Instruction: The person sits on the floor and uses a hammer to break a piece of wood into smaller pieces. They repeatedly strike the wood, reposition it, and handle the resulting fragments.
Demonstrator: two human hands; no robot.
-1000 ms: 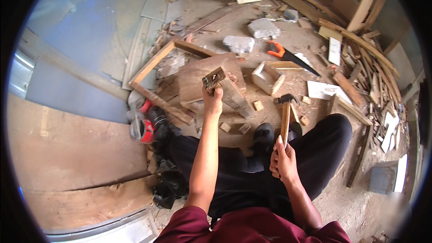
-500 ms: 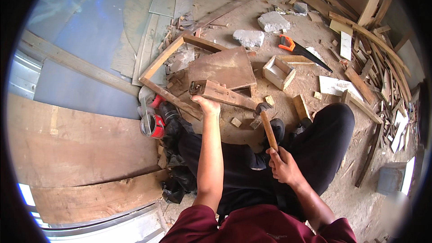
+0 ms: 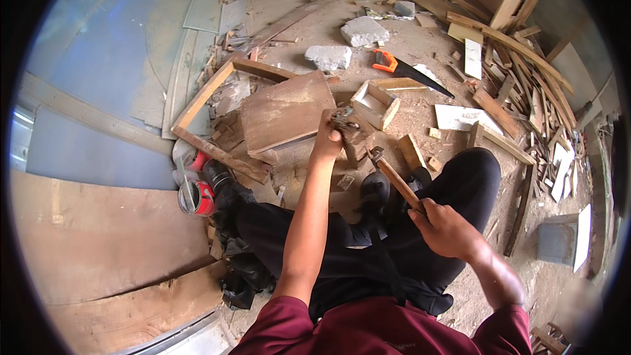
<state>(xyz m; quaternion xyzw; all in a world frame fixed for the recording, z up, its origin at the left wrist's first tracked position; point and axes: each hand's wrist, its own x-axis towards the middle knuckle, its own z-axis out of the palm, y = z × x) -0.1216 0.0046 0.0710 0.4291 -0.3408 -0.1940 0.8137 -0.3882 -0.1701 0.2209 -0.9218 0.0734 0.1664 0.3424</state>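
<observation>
My left hand (image 3: 328, 139) is closed round a thick brown piece of wood (image 3: 359, 139), which tilts so that its rough, dark end faces up. In my right hand (image 3: 450, 229) is a hammer (image 3: 399, 182), gripped near the lower part of its wooden handle. The hammer's metal head lies right by the lower end of the wood; whether they touch I cannot tell. A flat wooden board (image 3: 288, 113) lies just left of my left hand, and a small open wooden box (image 3: 376, 106) sits beyond the wood.
A wooden frame (image 3: 202, 96) lies on the ground at left, near red paint tins (image 3: 198, 197). Farther off are concrete lumps (image 3: 328, 58) and a handsaw with an orange handle (image 3: 385, 61). Scrap wood (image 3: 539, 102) is heaped at right. A grey box (image 3: 556, 240) stands at lower right.
The wood has moved right in my left hand and turned from lying lengthwise to showing its end. The hammer in my right hand has tilted, with its head still near the wood. The view has shifted.
</observation>
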